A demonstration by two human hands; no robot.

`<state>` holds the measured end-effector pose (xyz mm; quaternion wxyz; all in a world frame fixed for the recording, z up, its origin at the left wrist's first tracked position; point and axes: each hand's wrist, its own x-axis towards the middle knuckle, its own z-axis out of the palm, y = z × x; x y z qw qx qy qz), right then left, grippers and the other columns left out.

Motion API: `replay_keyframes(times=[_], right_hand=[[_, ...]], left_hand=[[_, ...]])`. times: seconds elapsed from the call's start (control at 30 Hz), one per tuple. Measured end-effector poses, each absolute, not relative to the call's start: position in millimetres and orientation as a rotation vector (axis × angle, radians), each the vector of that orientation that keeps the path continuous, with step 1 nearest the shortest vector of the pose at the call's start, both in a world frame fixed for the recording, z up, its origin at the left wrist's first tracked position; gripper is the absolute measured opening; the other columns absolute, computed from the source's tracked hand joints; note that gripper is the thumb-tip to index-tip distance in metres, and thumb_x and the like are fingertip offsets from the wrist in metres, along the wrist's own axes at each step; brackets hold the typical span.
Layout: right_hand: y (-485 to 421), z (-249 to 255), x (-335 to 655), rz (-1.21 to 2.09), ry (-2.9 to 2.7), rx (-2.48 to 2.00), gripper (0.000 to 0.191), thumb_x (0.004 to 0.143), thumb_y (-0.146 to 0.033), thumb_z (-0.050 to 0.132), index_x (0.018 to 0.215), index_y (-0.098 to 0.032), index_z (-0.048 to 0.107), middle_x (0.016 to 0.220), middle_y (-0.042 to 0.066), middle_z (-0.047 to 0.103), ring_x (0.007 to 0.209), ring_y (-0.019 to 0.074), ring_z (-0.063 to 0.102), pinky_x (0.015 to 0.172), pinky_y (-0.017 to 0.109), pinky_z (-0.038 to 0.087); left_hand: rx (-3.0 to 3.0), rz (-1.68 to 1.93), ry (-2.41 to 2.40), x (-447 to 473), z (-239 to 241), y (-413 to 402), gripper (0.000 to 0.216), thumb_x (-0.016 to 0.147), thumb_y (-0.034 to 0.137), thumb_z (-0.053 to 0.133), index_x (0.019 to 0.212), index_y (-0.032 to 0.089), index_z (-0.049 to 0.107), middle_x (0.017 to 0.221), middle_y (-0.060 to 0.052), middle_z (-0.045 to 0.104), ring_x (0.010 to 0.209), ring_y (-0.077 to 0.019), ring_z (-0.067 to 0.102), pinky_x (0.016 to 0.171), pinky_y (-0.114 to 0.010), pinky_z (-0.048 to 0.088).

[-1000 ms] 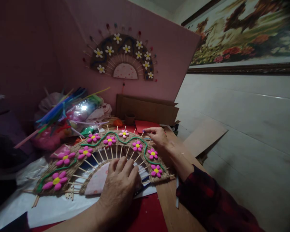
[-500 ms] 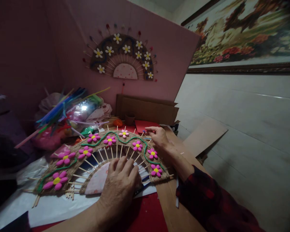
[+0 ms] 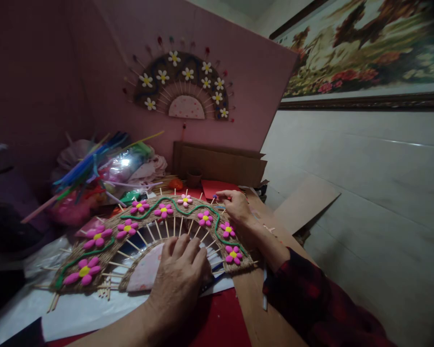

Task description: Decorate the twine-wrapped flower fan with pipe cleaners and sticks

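A fan-shaped craft (image 3: 198, 206) of twine wound over wooden sticks lies in front of me, tilted up at the back. Pink flowers with yellow centres and a wavy green cord decorate its band. My left hand (image 3: 183, 267) grips its pale cloth-covered inner half-circle (image 3: 144, 272), fingers bent over the curved edge, the thumb hidden. At the far right of the band, the index finger of my right hand (image 3: 235, 205) reaches a small purple ball (image 3: 214, 197) at a stick's tip. The other fingers are curled, and the thumb is hidden.
A similar fan with white flowers (image 3: 188, 73) hangs on the pink panel (image 3: 256, 82). Pipe cleaners (image 3: 90, 161) and plastic bags crowd the left. Behind the craft stand folded cardboard (image 3: 217, 161), a small brown pot (image 3: 194, 178) and red paper (image 3: 220, 187). Short cut sticks (image 3: 104, 291) lie in front.
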<state>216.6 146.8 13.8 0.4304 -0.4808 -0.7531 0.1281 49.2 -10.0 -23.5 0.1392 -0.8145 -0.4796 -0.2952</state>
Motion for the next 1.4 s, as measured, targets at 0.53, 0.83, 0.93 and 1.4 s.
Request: replay_keyframes(times=[0.53, 0.83, 0.93, 1.4], right_hand=[[137, 23, 223, 0.070, -1.755, -1.278, 0.022, 0.076, -0.017, 0.054, 0.092, -0.018, 0.069, 0.092, 0.007, 0.070, 0.089, 0.0207, 0.061, 0.083, 0.035, 0.045], [106, 46, 231, 0.350, -1.542, -1.101, 0.026, 0.069, -0.040, 0.064, 0.062, -0.017, 0.056, 0.058, 0.001, 0.059, 0.056, 0.0133, 0.052, 0.057, 0.026, 0.041], [86, 55, 224, 0.415, -1.553, -1.038, 0.023, 0.069, -0.037, 0.065, 0.062, -0.017, 0.056, 0.058, 0.001, 0.059, 0.055, 0.0124, 0.052, 0.055, 0.025, 0.040], [97, 50, 248, 0.304, -1.467, -1.106, 0.027, 0.073, -0.042, 0.059, 0.068, -0.015, 0.058, 0.067, 0.007, 0.067, 0.061, 0.0151, 0.060, 0.060, 0.025, 0.045]], left_hand=[[-2.341, -0.803, -1.340, 48, -26, -10, 0.017, 0.083, 0.022, 0.051, 0.094, 0.017, 0.063, 0.103, -0.010, 0.062, 0.102, -0.0288, 0.047, 0.086, -0.048, 0.035], [-2.257, -0.877, -1.239, 49, -26, -10, 0.020, 0.084, 0.023, 0.050, 0.099, 0.016, 0.062, 0.108, -0.011, 0.062, 0.106, -0.0285, 0.048, 0.088, -0.047, 0.035], [-2.271, -0.918, -1.181, 49, -23, -12, 0.019, 0.084, 0.023, 0.050, 0.096, 0.017, 0.063, 0.105, -0.010, 0.063, 0.103, -0.0263, 0.049, 0.087, -0.045, 0.036], [-2.275, -0.880, -1.037, 53, -21, -21, 0.015, 0.083, 0.024, 0.051, 0.089, 0.016, 0.063, 0.106, -0.010, 0.062, 0.104, -0.0279, 0.049, 0.088, -0.046, 0.036]])
